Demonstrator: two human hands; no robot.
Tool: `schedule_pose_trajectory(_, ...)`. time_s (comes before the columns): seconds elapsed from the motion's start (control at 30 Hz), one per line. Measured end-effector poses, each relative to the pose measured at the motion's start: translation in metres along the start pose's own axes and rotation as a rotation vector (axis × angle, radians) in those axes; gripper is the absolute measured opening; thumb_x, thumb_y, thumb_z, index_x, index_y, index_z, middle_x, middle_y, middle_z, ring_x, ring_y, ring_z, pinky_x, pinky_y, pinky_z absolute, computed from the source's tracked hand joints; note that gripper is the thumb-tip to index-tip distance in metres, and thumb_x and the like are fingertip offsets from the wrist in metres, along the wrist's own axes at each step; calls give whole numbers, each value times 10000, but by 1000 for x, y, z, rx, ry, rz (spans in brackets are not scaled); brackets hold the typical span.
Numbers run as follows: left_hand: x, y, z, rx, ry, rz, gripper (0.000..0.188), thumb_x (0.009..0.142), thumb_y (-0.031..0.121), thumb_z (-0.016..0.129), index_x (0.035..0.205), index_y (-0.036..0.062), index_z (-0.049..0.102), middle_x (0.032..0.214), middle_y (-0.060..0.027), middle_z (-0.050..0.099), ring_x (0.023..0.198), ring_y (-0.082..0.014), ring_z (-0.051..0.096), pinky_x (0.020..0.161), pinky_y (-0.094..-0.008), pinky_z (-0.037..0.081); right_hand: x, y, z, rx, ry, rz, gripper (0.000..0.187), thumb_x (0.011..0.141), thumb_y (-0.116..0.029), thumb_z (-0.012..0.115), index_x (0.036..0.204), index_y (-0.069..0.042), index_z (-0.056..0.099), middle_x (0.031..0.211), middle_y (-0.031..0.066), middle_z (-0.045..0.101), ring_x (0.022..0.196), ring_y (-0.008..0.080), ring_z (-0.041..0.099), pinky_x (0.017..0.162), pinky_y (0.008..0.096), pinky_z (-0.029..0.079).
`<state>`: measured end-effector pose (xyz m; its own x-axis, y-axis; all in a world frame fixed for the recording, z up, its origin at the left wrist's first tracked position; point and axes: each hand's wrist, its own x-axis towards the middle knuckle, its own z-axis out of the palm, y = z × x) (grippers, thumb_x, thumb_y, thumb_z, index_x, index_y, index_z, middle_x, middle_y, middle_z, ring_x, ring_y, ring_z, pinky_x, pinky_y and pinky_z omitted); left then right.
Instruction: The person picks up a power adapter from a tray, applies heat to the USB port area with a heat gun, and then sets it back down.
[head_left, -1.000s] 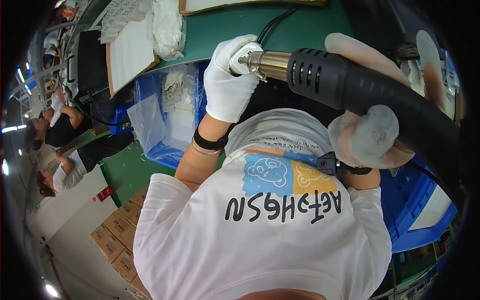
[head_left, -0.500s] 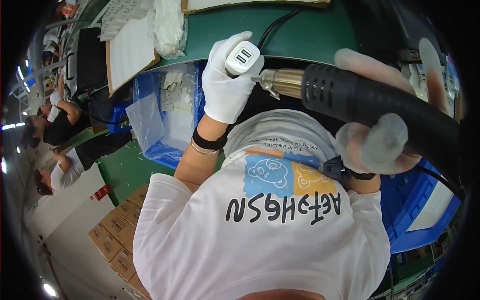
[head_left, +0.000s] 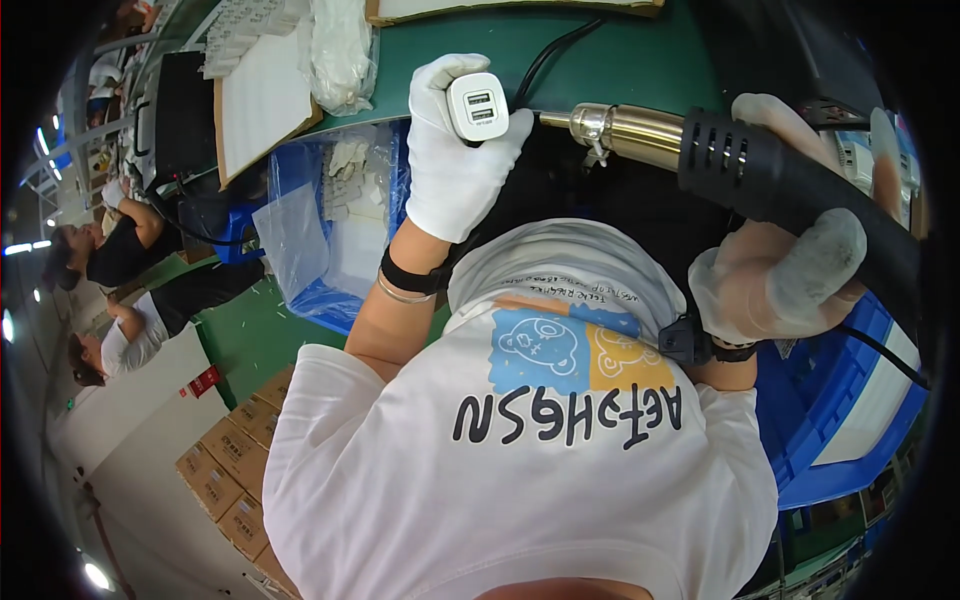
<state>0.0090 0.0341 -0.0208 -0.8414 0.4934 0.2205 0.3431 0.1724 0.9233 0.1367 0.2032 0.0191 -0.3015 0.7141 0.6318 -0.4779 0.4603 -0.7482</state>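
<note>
My left hand (head_left: 452, 170), in a white glove, is closed round a white two-port USB charger (head_left: 479, 107). The charger's port face is turned up, and the rest of its body is hidden in the glove. In my right hand (head_left: 790, 250), with pale translucent coverings on the fingers, I grip a heat gun (head_left: 640, 135). It has a metal barrel with a narrow tip and a black slotted body. The tip points left toward the charger, just beyond my left fingertips, with a gap between them.
A green worktable (head_left: 620, 65) lies ahead, with a black cable (head_left: 548, 58) and a plastic bag (head_left: 342, 55) on it. A lined blue bin (head_left: 340, 318) holds white parts at left; another blue bin (head_left: 800, 480) stands at right. Other people (head_left: 125, 240) work far left.
The heat gun has moved right and slightly up, so its tip is farther from the charger. My left hand has turned the charger a little more upright.
</note>
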Motion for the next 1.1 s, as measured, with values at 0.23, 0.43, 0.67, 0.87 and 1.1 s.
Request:
schedule_pose_trajectory(0.23, 0, 0, 0, 64, 5, 46, 540, 699, -39, 718, 1149, 62, 438, 1076, -59, 507, 900, -124, 509, 804, -242, 455, 3, -4, 3, -114, -48, -91, 515, 920, -404, 500, 1100, 79, 512, 776, 179, 695, 660, 168, 669, 798, 260, 513)
schedule_pose_trajectory(0.43, -1, 3, 7, -117, 17, 14, 526, 736, -46, 707, 1159, 62, 414, 1114, -68, 513, 902, -104, 509, 805, -226, 462, 15, 2, 1, -137, -218, -273, 496, 935, -403, 470, 1004, 84, 540, 781, 146, 704, 642, 147, 669, 874, 249, 465)
schedule_pose_trajectory(0.67, -4, 11, 11, -239, 26, -108, 505, 757, -57, 692, 1160, 51, 407, 1115, -75, 519, 891, -99, 531, 780, -216, 488, 17, 3, -1, -150, -387, -456, 508, 951, -401, 441, 909, 89, 568, 785, 113, 713, 624, 126, 670, 950, 237, 416)
schedule_pose_trajectory(0.87, -3, 2, 12, -89, 52, -9, 505, 758, -92, 665, 1168, 47, 404, 1088, -70, 528, 895, -104, 553, 783, -218, 507, 0, -22, 3, -454, -256, -160, 527, 946, -431, 440, 847, 61, 597, 797, 118, 713, 632, 150, 677, 942, 250, 428)
schedule_pose_trajectory(1.1, -3, -2, 11, 4, 55, 61, 520, 749, -101, 661, 1175, 48, 405, 1078, -73, 536, 902, -104, 554, 787, -221, 508, 1, -25, 4, -461, -301, -200, 537, 942, -442, 445, 836, 55, 618, 811, 131, 712, 638, 159, 680, 912, 248, 451)
